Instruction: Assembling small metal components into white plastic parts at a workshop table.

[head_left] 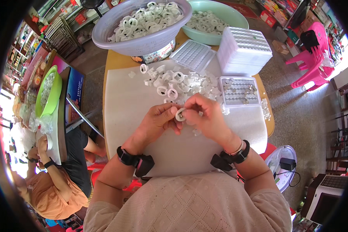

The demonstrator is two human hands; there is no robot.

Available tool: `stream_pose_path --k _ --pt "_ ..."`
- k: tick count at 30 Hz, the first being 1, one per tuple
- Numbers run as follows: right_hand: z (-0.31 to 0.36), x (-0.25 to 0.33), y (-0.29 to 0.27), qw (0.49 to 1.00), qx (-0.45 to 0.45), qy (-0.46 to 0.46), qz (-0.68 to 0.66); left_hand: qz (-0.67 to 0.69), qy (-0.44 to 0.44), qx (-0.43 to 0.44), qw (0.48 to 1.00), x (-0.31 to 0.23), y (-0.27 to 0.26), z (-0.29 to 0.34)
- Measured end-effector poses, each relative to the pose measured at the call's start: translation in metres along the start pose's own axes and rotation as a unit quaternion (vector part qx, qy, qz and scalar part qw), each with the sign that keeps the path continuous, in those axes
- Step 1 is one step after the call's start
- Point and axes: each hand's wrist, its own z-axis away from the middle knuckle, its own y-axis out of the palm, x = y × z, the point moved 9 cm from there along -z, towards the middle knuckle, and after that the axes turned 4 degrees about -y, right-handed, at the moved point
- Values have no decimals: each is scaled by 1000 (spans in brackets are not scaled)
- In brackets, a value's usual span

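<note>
Over the white-covered table, my left hand (155, 120) pinches a small white plastic ring-shaped part (179, 115) between thumb and fingers. From the other side my right hand (209, 118) reaches in with its fingertips pressed together at the ring's right edge; any small piece in them is hidden. Just beyond both hands lies a loose pile of similar white parts (161, 82), with small clear pieces (205, 83) heaped on its right. A clear ridged tray (241, 105) right of the pile holds several small metallic-looking bits.
A lavender basket (152, 47) full of white parts rests on a printed tin (158, 56). Beside it are a pale green basin (240, 19), a tall stack of clear trays (239, 58) and flat trays (192, 54). At left, another person (58, 189) sits by a side table with a lime-green basin (55, 92).
</note>
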Motion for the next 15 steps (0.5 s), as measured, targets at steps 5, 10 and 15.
stream_pose_path --k 5,10,15 --pt "-2 -14 -3 984 -6 92 -151 -61 118 -52 990 -20 7 3" --pt "-5 -7 -15 998 -48 5 -27 11 146 -17 989 -20 -15 1" --pt "-5 1 -30 978 -30 -73 194 105 173 -36 979 -29 -36 2"
